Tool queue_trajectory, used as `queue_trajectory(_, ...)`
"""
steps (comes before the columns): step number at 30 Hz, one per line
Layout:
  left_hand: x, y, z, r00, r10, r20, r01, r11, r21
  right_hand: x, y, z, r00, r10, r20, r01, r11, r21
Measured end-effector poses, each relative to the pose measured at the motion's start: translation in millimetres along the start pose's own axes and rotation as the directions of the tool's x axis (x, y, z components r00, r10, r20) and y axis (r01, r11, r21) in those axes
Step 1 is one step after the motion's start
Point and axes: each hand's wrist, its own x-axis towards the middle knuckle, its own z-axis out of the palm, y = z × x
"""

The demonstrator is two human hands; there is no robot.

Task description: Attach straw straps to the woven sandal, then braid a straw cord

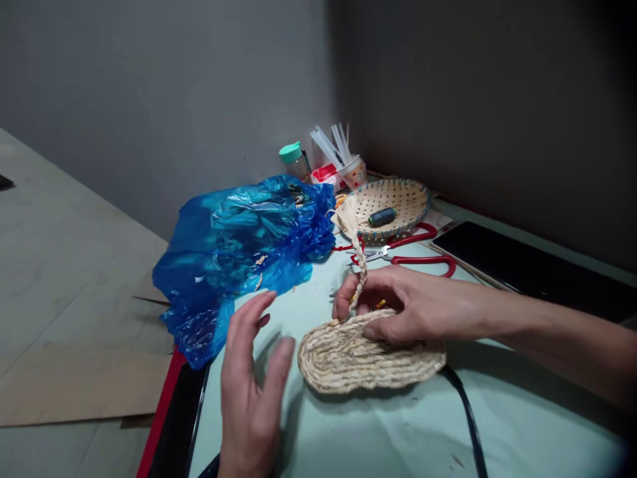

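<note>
An oval coil of braided straw (368, 358), shaped like a shoe sole, is in front of me above the pale green tabletop (378, 438). My right hand (398, 305) grips its far edge, thumb on top and fingers behind. From that edge the loose straw braid (360, 262) rises past my right fingers and ends in a frayed tuft. My left hand (256, 392) is apart from the coil on its left, fingers and thumb spread with nothing between them. Beyond my right hand lie red-handled scissors (398, 255), blades open.
A blue plastic bag (249, 232) lies at the back left. Behind the scissors, a woven basket (408, 196) holds a dark thread spool (382, 217). A patterned cup (354, 174) of sticks and a green-lidded jar (293, 160) stand near the wall. A black tablet (517, 265) lies right; a black cable (468, 411) crosses the front.
</note>
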Motion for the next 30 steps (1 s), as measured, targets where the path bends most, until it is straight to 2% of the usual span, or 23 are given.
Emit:
queue_trajectory(1, -1, -1, -0.4, 0.992, 0.100, 0.075, -0.108, 0.988, 0.112, -1, 0, 0, 1.000, -0.003, 0.007, 0.003, 1.000, -0.014)
queue_trajectory(3, -4, -5, 0.4, 0.943, 0.215, 0.255, -0.281, 0.924, 0.260, -2, 0, 0, 1.000, 0.004, 0.007, -0.003, 0.999, -0.035)
queue_trajectory(5, -7, -9, 2.7, 0.896, 0.245, 0.370, -0.373, 0.868, 0.329, -3, -2, 1, 1.000, -0.002, -0.002, 0.002, 0.999, -0.053)
queue_trajectory(6, -8, -10, 4.1, 0.883, 0.253, 0.395, -0.398, 0.850, 0.345, -3, -2, 2, 1.000, -0.011, -0.009, 0.010, 0.998, -0.062)
queue_trajectory(8, -9, -12, 7.5, 0.874, 0.279, 0.398, -0.428, 0.831, 0.356, -4, -4, 2, 0.999, -0.025, -0.026, 0.022, 0.996, -0.083)
queue_trajectory(12, -11, -15, 14.7, 0.864, 0.373, 0.338, -0.485, 0.796, 0.361, -5, -7, 4, 0.999, -0.034, -0.040, 0.031, 0.996, -0.083)
queue_trajectory(19, -10, -25, 20.3, 0.793, 0.522, 0.313, -0.609, 0.703, 0.367, -5, -8, 8, 0.999, 0.023, -0.046, -0.023, 1.000, -0.017)
queue_trajectory(22, -10, -27, 20.8, 0.783, 0.527, 0.330, -0.621, 0.692, 0.369, -6, -8, 8, 0.997, 0.013, -0.075, -0.017, 0.999, -0.041)
queue_trajectory(27, -11, -25, 21.2, 0.788, 0.502, 0.358, -0.609, 0.720, 0.332, -8, -7, 9, 0.988, -0.046, -0.146, 0.026, 0.991, -0.133)
queue_trajectory(30, -10, -25, 20.9, 0.782, 0.501, 0.371, -0.615, 0.719, 0.324, -7, -7, 10, 0.988, -0.058, -0.145, 0.035, 0.987, -0.156)
